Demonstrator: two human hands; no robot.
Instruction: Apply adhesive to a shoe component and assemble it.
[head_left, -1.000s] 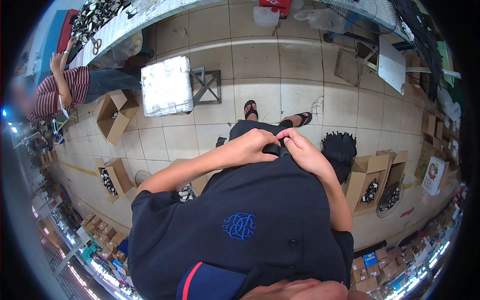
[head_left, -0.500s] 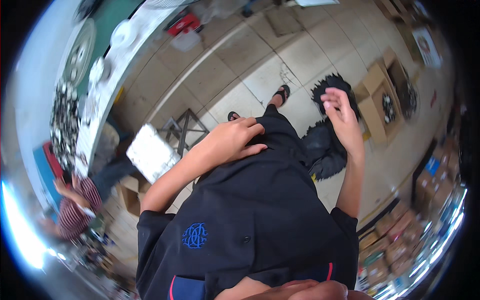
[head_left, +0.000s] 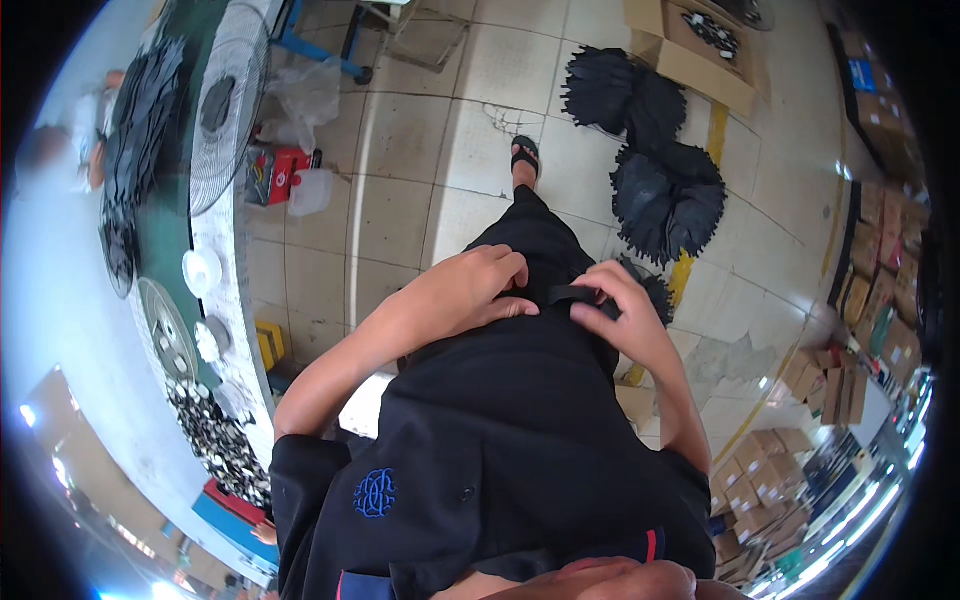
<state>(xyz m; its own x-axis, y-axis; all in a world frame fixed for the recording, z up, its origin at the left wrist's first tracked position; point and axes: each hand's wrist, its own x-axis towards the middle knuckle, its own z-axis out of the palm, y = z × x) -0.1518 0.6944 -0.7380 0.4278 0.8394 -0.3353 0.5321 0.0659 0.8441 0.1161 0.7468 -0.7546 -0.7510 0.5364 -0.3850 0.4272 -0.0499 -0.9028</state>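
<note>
My left hand (head_left: 470,288) rests against the front of my black clothing at the waist, its fingers curled in and the thumb lying below them. What it grips, if anything, is lost against the dark cloth. Just to its right, my right hand (head_left: 628,312) pinches a short black strap (head_left: 574,294) between thumb and fingers. The strap curves out from the waist of my black trousers (head_left: 530,235); its other end is hidden in the dark cloth. A gap separates the two hands.
On the tiled floor, ahead right, lie fanned bundles of black strips (head_left: 665,195) beside an open cardboard box (head_left: 695,55). Along the left runs a long workbench (head_left: 225,270) with wire racks, white rolls and piled small parts. A red box (head_left: 280,175) stands near it; cartons (head_left: 765,470) line the right.
My right hand has come in from the outer right to my waist and taken hold of the strap. The left hand stays at the waist. My view has turned and moved forward along the bench.
</note>
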